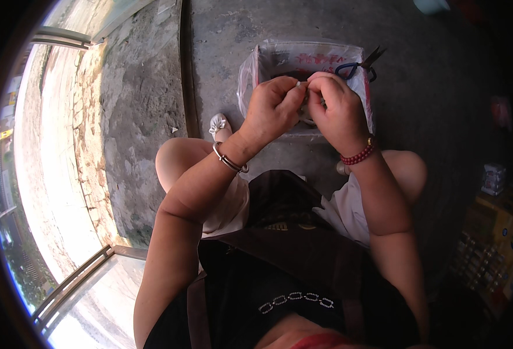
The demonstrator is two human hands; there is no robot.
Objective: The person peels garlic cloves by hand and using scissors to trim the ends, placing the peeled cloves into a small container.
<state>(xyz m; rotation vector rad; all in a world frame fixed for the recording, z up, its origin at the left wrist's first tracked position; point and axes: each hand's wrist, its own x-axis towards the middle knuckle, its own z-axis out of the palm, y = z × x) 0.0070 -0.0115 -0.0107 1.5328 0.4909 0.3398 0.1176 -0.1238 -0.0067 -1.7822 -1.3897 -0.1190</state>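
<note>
My left hand (276, 102) and my right hand (337, 104) meet fingertip to fingertip above a box (363, 54) lined with clear plastic. Both pinch a small object (305, 83) between thumb and fingers; it is too small and too covered to name. Inside the box, partly hidden behind my hands, lie pale pieces (307, 117) that I cannot make out. A pair of scissors (348, 70) with dark blue handles rests at the box's right rim, just beyond my right hand, blades pointing up and outward.
The box stands on a grey concrete floor (226, 39) between my feet. A dark metal floor track (188, 78) runs along the left. Glass doors (95, 296) frame a bright outdoor pavement. Cartons (507, 231) and a wrapped pack (493, 179) sit in shadow on the right.
</note>
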